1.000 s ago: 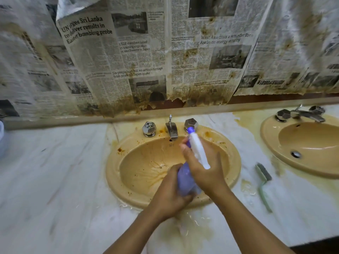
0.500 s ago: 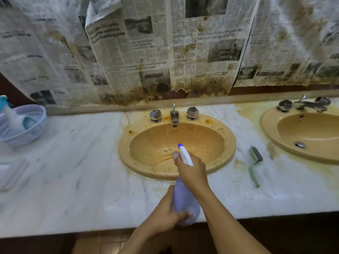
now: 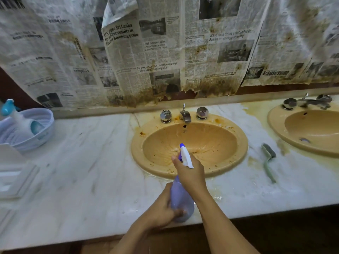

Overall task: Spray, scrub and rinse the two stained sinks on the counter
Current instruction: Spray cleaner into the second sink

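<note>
A purple spray bottle (image 3: 180,198) with a white trigger head is held over the near rim of the middle tan sink (image 3: 139,149), nozzle aimed into its brown-stained bowl. My right hand (image 3: 190,173) grips the neck and trigger. My left hand (image 3: 161,211) cups the bottle's lower body. A second tan sink (image 3: 275,123) lies at the right edge, with yellow stains on the counter around it. A green-handled scrub brush (image 3: 268,160) lies on the counter between the two sinks.
A white marble counter (image 3: 82,171) runs the full width. A white basket (image 3: 42,138) with a blue-capped bottle (image 3: 11,110) stands at far left, next to a white tray (image 3: 12,178). Stained newspaper (image 3: 146,52) covers the wall. Chrome taps (image 3: 185,114) stand behind the middle sink.
The view pulled back from the sink, and both hands with the bottle came toward the counter's front edge. The left hand slid lower on the bottle body.
</note>
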`<action>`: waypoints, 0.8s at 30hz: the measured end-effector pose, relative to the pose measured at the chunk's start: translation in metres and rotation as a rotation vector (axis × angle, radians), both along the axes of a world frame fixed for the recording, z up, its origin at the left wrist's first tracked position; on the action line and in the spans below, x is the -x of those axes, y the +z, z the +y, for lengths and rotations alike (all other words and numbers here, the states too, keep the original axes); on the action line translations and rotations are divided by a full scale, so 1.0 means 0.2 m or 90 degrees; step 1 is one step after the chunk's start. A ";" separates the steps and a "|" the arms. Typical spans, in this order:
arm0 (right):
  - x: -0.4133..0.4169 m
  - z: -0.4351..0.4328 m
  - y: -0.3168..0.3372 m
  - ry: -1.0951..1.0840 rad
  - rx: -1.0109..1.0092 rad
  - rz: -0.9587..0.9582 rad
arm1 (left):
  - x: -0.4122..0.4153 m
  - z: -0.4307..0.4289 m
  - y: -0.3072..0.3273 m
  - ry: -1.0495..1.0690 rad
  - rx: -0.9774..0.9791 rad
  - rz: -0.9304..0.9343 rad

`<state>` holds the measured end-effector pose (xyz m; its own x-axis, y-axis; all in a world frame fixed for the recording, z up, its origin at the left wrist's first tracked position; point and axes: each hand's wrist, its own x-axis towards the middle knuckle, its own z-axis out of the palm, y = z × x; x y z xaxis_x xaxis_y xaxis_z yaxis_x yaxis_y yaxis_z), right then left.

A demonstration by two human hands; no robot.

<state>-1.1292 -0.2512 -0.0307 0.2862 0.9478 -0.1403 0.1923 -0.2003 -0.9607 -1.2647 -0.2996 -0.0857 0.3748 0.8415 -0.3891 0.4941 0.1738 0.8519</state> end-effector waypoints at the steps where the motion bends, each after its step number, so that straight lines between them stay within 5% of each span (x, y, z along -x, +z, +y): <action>1: 0.05 0.01 0.00 -0.018 -0.004 0.008 | 0.05 0.02 0.00 -0.010 -0.007 -0.001; 5: 0.27 0.06 -0.05 -0.113 0.010 0.002 | 0.25 0.08 -0.02 -0.035 -0.019 0.012; 12: 0.56 0.21 -0.03 -0.019 0.001 -0.012 | 0.52 0.20 -0.03 -0.014 -0.018 -0.017; 19: 0.67 0.30 -0.08 -0.150 0.056 -0.027 | 0.61 0.28 -0.06 -0.048 0.025 -0.011; 24: 0.67 0.32 -0.05 -0.081 0.060 -0.054 | 0.59 0.32 -0.03 -0.059 0.059 -0.044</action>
<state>-1.2628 -0.1863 -0.0404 0.4175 0.8871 -0.1969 0.2393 -0.3164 -0.9179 -1.3833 -0.2359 -0.0916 0.4779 0.7635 -0.4343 0.4522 0.2101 0.8668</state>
